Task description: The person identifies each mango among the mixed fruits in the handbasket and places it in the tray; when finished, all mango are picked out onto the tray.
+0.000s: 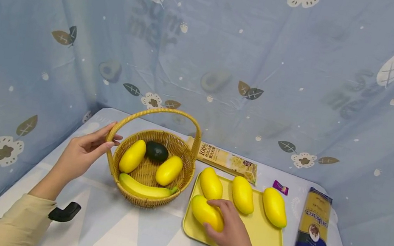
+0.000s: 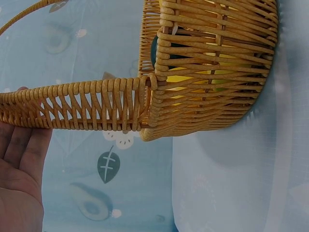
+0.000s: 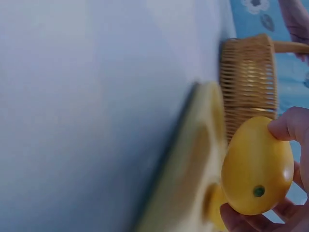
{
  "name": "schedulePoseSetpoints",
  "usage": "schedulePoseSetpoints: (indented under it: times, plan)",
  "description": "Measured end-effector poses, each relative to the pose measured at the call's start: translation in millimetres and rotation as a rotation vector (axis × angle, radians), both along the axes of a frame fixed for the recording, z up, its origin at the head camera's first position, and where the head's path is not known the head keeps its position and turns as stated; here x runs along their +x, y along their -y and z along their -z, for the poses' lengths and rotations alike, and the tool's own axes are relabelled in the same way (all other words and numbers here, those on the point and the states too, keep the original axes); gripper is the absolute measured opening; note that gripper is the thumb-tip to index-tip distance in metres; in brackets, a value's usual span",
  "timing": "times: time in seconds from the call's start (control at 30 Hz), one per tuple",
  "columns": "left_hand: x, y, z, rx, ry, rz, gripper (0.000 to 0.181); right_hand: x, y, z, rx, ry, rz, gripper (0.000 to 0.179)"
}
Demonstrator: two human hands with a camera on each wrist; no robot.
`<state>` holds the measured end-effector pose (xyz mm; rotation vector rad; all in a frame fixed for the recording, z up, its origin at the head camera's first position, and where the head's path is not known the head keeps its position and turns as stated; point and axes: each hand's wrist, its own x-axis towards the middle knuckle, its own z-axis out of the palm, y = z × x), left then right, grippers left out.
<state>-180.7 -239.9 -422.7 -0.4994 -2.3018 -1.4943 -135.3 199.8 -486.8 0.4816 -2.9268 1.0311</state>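
Note:
My left hand [image 1: 81, 154] holds the left side of the tall handle [image 1: 114, 129] of a wicker basket [image 1: 147, 201], its thumb in front and fingers behind. In the left wrist view the fingers [image 2: 36, 150] pass behind the woven handle. Inside the basket lie two yellow mangoes, a dark green avocado [image 1: 156, 151] and a banana [image 1: 144, 188]. My right hand [image 1: 231, 231] grips a mango [image 1: 202, 211] over the left part of a yellow tray [image 1: 259, 242]. In the right wrist view thumb and fingers hold that mango [image 3: 256, 164] from opposite sides.
Three other mangoes lie along the tray's far side, one of them a mango [image 1: 274, 207] at the right. Behind the tray is a pasta packet [image 1: 227, 162]; a purple wrapped sweet [image 1: 281, 188] and a blue-and-gold packet [image 1: 313, 231] lie to the right. Patterned curtains surround the table.

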Motion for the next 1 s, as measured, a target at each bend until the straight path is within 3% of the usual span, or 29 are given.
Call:
schedulePoseSetpoints:
  times: [0.17, 0.37, 0.77, 1.0]
  plan:
    - [0.0, 0.0, 0.8, -0.001, -0.001, -0.001, 0.059, 4.2, -0.4, 16.6, 0.027, 0.004, -0.002, 0.052]
    - [0.3, 0.7, 2.3, 0.003, 0.0, -0.002, 0.06, 4.2, -1.4, 23.7, 0.04, 0.013, 0.001, 0.051]
    - [-1.1, 0.6, 2.2, -0.007, -0.009, -0.003, 0.06, 2.8, -6.7, 15.9, 0.071, 0.084, -0.122, 0.048]
    - [-1.2, 0.6, 1.7, -0.008, -0.01, -0.011, 0.06, 2.6, -3.2, 17.2, 0.05, 0.119, -0.118, 0.05]
